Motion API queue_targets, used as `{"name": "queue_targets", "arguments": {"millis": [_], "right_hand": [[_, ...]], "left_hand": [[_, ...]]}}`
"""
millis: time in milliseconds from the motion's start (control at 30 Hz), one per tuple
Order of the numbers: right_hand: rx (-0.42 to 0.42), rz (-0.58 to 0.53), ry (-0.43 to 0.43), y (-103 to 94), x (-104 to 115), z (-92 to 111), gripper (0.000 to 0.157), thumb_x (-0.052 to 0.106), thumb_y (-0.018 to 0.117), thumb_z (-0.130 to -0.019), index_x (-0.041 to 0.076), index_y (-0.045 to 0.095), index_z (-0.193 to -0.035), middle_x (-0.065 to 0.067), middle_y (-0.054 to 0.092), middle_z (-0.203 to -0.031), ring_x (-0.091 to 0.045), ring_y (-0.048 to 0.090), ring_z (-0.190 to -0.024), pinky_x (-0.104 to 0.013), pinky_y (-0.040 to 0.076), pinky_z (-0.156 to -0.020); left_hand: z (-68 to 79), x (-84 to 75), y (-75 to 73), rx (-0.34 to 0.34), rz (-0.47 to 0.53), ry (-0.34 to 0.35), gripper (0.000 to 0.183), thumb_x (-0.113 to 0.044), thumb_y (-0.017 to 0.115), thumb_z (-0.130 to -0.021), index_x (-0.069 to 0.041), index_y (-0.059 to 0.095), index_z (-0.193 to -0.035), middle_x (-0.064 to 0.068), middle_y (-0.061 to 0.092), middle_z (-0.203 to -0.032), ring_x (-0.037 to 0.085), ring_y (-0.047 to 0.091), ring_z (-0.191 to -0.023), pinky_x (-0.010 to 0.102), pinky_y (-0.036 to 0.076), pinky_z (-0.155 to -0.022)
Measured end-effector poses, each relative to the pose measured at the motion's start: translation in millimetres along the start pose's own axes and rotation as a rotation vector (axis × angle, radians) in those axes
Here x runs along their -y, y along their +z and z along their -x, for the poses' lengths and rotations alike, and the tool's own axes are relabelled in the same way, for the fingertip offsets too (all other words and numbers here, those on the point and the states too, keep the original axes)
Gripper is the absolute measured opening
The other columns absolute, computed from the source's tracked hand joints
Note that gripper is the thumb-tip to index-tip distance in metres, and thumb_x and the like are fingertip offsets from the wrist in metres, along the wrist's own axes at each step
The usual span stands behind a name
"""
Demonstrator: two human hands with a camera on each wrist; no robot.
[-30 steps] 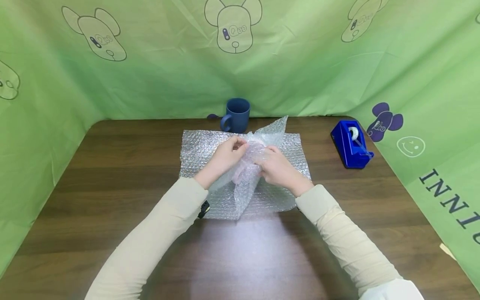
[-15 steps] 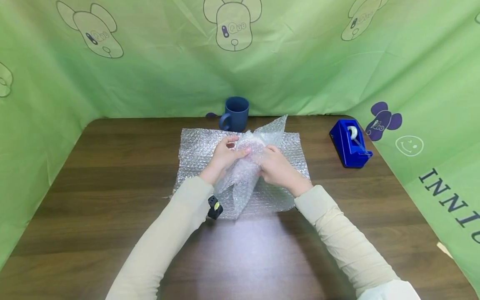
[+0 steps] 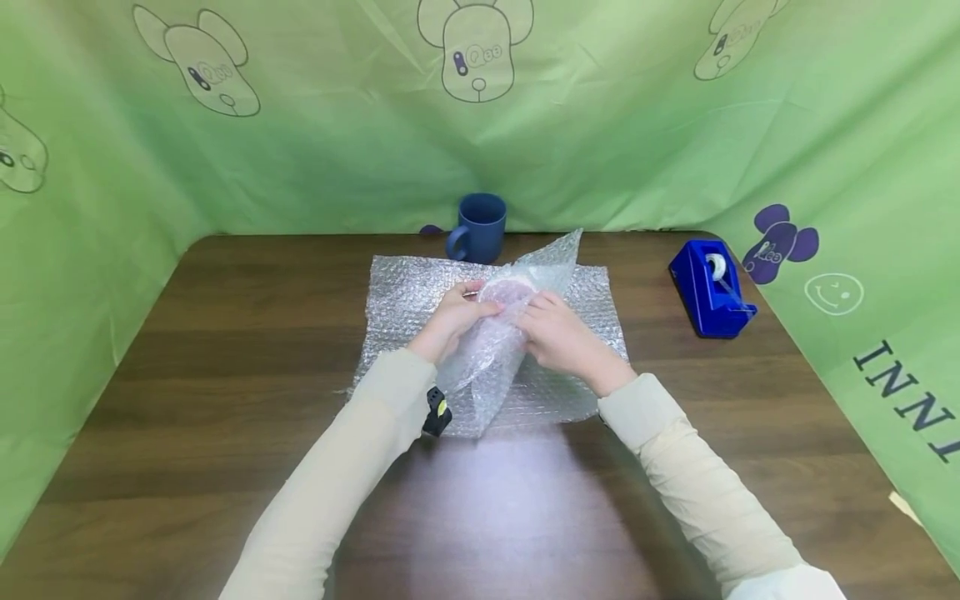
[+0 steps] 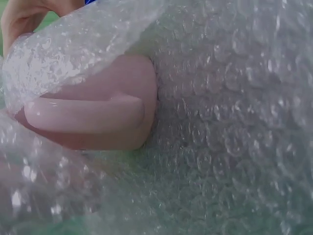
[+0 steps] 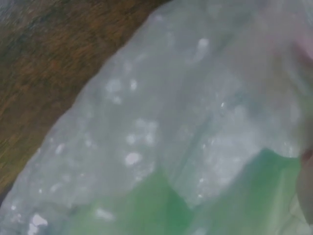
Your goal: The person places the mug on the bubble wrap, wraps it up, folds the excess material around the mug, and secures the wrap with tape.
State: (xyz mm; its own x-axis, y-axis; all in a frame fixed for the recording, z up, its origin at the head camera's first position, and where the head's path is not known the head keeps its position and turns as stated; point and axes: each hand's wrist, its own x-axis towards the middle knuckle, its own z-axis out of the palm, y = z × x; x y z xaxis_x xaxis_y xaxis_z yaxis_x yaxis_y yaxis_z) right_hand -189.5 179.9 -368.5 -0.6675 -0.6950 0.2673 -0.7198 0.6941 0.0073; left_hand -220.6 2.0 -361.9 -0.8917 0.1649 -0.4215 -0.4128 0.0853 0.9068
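Note:
A pink mug (image 4: 93,112) with its handle showing lies partly covered by bubble wrap (image 4: 234,98) in the left wrist view. In the head view my left hand (image 3: 452,319) holds the wrapped mug from the left, thumb on its near side. Opposite it, my right hand (image 3: 558,333) grips the bubble wrap around the mug with curled fingers. One loose corner of the wrap sticks up at the back and another hangs down in front. Mostly blurred bubble wrap (image 5: 122,137) fills the right wrist view.
Beneath the hands a flat sheet of bubble wrap (image 3: 397,292) covers part of the brown wooden table (image 3: 247,333). Behind it stands a blue mug (image 3: 482,229). At the right is a blue tape dispenser (image 3: 708,287). Green printed cloth (image 3: 337,150) encloses the table's back and sides.
The left hand has let its pinch go, spread, and settled around the mug's left side. The wrap now lies closer over the mug. The right hand has barely moved.

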Motion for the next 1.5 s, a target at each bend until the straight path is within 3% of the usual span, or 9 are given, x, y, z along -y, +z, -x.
{"name": "queue_targets", "arguments": {"millis": [133, 300, 600, 867, 1067, 1167, 1300, 1400, 1500], "right_hand": [[-0.042, -0.026, -0.038, 1.8, -2, 2, 0.036, 0.002, 0.078, -0.068, 0.004, 0.064, -0.101, -0.009, 0.069, -0.093, -0.025, 0.057, -0.094, -0.040, 0.041, -0.096], [-0.129, -0.105, -0.092, 2.4, -6, 6, 0.034, 0.001, 0.081, -0.066, 0.001, 0.060, -0.092, -0.013, 0.062, -0.095, -0.029, 0.056, -0.096, -0.041, 0.045, -0.093], [-0.174, -0.133, 0.104, -5.4, -6, 14, 0.064, 0.022, 0.083, -0.071, 0.001, 0.053, -0.123, -0.022, 0.053, -0.129, -0.038, 0.050, -0.119, -0.052, 0.039, -0.103], [-0.144, -0.138, 0.123, -0.7, -9, 16, 0.041, 0.028, 0.078, -0.077, 0.009, 0.063, -0.110, -0.026, 0.043, -0.140, -0.042, 0.042, -0.128, -0.057, 0.033, -0.108], [-0.142, -0.252, 0.175, 3.7, -14, 19, 0.047, 0.028, 0.074, -0.081, 0.005, 0.059, -0.120, -0.027, 0.039, -0.143, -0.043, 0.038, -0.131, -0.059, 0.029, -0.109], [-0.188, -0.432, 0.342, 2.3, -16, 17, 0.048, 0.021, 0.064, -0.089, -0.003, 0.051, -0.128, -0.028, 0.036, -0.144, -0.044, 0.034, -0.133, -0.059, 0.025, -0.111], [-0.225, -0.741, 0.765, -5.9, -20, 10, 0.050, 0.026, 0.039, -0.103, -0.009, 0.037, -0.138, -0.030, 0.035, -0.144, -0.043, 0.033, -0.135, -0.054, 0.025, -0.114], [-0.166, -1.008, 1.044, -12.0, -24, 6, 0.061, 0.037, 0.025, -0.104, -0.007, 0.022, -0.146, -0.031, 0.028, -0.149, -0.041, 0.030, -0.140, -0.048, 0.026, -0.117], [-0.112, -1.273, 1.176, -12.8, -29, 2, 0.067, 0.040, 0.021, -0.104, -0.006, 0.005, -0.150, -0.030, 0.015, -0.155, -0.037, 0.020, -0.146, -0.041, 0.019, -0.121]], "left_hand": [[-1.2, 0.2, 0.0, -0.006, 0.003, -0.017, 0.064, -0.004, 0.068, -0.082, -0.009, 0.041, -0.140, 0.014, 0.046, -0.140, 0.027, 0.045, -0.127, 0.037, 0.036, -0.111], [0.0, -1.4, 0.3, 0.000, 0.013, -0.032, 0.065, -0.001, 0.067, -0.082, -0.008, 0.040, -0.141, 0.014, 0.046, -0.140, 0.027, 0.047, -0.127, 0.037, 0.035, -0.111], [-1.0, -2.2, 2.0, -0.017, -0.029, -0.040, 0.065, 0.000, 0.066, -0.081, -0.009, 0.041, -0.140, 0.013, 0.048, -0.140, 0.026, 0.047, -0.127, 0.038, 0.036, -0.111], [-5.1, -2.1, 3.7, -0.028, -0.098, -0.029, 0.066, 0.001, 0.062, -0.080, -0.010, 0.039, -0.141, 0.014, 0.048, -0.139, 0.027, 0.047, -0.126, 0.038, 0.037, -0.110], [-4.6, -2.6, 5.7, -0.026, -0.136, -0.018, 0.065, 0.002, 0.059, -0.082, -0.010, 0.038, -0.142, 0.015, 0.047, -0.137, 0.028, 0.047, -0.125, 0.039, 0.040, -0.107], [-4.5, -3.5, 6.8, -0.028, -0.162, -0.014, 0.065, 0.002, 0.058, -0.083, -0.010, 0.037, -0.143, 0.016, 0.046, -0.137, 0.028, 0.047, -0.124, 0.039, 0.041, -0.106], [-4.7, -4.5, 7.2, -0.028, -0.185, -0.006, 0.066, 0.003, 0.057, -0.083, -0.008, 0.035, -0.144, 0.017, 0.047, -0.137, 0.028, 0.048, -0.124, 0.039, 0.041, -0.107], [-4.7, -5.4, 7.5, -0.027, -0.191, -0.005, 0.066, 0.003, 0.057, -0.083, -0.007, 0.034, -0.145, 0.017, 0.047, -0.137, 0.029, 0.048, -0.124, 0.039, 0.041, -0.107], [-4.9, -6.2, 8.8, -0.032, -0.201, -0.004, 0.067, 0.004, 0.057, -0.083, -0.007, 0.035, -0.145, 0.017, 0.047, -0.137, 0.029, 0.049, -0.123, 0.040, 0.041, -0.107]]}}
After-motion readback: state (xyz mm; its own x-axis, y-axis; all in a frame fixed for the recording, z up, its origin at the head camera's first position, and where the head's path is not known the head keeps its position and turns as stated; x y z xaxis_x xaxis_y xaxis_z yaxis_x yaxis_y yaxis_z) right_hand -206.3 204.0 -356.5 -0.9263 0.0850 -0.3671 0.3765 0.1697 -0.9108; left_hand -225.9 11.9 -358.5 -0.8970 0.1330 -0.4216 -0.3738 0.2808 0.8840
